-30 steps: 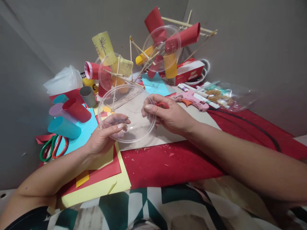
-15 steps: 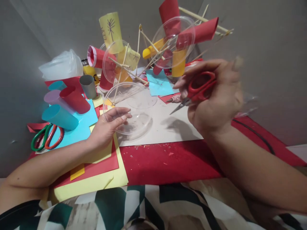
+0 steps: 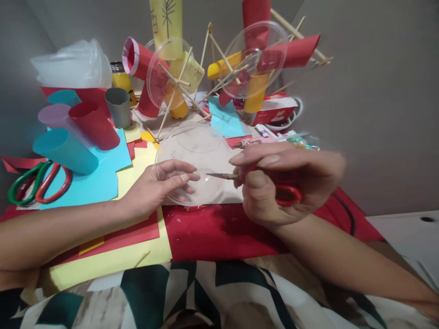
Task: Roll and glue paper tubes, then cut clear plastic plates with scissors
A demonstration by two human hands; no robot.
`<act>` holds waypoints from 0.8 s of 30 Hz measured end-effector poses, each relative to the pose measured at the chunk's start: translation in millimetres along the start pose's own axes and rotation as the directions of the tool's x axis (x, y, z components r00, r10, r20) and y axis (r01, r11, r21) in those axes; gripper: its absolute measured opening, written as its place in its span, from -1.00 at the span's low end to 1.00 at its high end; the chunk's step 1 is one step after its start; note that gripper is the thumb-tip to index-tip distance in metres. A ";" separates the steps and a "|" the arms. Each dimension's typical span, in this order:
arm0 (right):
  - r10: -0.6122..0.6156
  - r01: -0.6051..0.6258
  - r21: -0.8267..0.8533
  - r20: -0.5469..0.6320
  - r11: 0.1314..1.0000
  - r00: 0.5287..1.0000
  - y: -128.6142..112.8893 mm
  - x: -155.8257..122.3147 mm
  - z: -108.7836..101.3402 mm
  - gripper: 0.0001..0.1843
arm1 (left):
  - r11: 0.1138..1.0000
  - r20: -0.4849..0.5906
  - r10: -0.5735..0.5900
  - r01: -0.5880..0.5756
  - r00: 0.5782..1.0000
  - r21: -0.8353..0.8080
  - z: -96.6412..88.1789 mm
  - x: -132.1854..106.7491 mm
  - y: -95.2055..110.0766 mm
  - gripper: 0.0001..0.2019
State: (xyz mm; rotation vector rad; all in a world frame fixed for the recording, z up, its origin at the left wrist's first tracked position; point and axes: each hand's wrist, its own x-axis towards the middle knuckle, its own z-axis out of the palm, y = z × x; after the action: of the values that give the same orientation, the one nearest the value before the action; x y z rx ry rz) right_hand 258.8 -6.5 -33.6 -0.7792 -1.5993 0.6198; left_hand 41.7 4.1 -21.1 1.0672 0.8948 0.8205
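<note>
My left hand (image 3: 161, 185) grips the left edge of a clear plastic lid (image 3: 211, 189), its thumb and fingers around the rim. In my right hand (image 3: 302, 171) is a small pair of red-handled scissors (image 3: 288, 195); the fingers are wrapped round the handles. The blades look closed together, and their tip points left over the lid, though I cannot tell whether it touches. Under the lid lies a white sheet (image 3: 231, 196). Just behind stand two wheel-like models on sticks, one with red and yellow paper tubes (image 3: 159, 93), the other with red and orange tubes (image 3: 288, 51).
Paper cups or tubes, such as a blue one (image 3: 68, 153) and a grey one (image 3: 118, 109), stand at the left. Green-and-orange-handled scissors (image 3: 51, 183) lie near them. Coloured paper sheets (image 3: 137, 228) cover the left front. A plastic bag (image 3: 72, 64) and red box (image 3: 274, 110) are behind.
My right hand has come down and left, bringing the scissors' tip over the lid. My left hand still holds the lid. The view has shifted, so other things appear displaced.
</note>
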 end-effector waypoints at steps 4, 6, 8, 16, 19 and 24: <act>-0.305 0.284 -0.165 -0.115 0.944 0.945 0.1 5.3 7.8 -0.80 | 1.000 0.013 -0.011 0.011 1.000 -0.007 -0.6 -0.6 -1.5 -0.78; -0.332 0.296 -0.240 -0.127 0.925 0.935 -0.6 7.3 9.6 -0.77 | 0.999 0.019 -0.026 0.026 0.999 -0.021 -0.7 -0.1 -2.7 -0.76; -0.362 0.312 -0.305 -0.122 0.900 0.924 -0.3 8.8 10.5 -0.76 | 0.999 0.031 -0.032 0.033 0.999 -0.029 -0.7 0.7 -4.3 -0.75; -0.215 0.199 -0.239 -0.041 0.951 0.976 19.2 0.7 10.1 -0.79 | 0.999 0.055 -0.023 0.025 0.998 -0.030 0.8 2.1 -8.3 -0.74; -0.218 0.192 -0.320 -0.046 0.928 0.975 21.1 -0.5 10.6 -0.78 | 0.999 0.045 -0.034 0.035 0.998 -0.023 1.3 2.2 -7.8 -0.74; -0.414 0.383 -0.286 -0.055 0.878 0.909 14.7 6.6 19.4 -0.85 | 0.999 0.028 -0.046 0.047 0.999 -0.018 -0.9 4.5 -10.4 -0.75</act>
State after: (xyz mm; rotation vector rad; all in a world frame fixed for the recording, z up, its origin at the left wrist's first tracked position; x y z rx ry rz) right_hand 241.3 8.5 -43.8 -0.6379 -1.6922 0.0553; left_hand 44.0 5.6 -32.1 1.0351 0.8840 0.7730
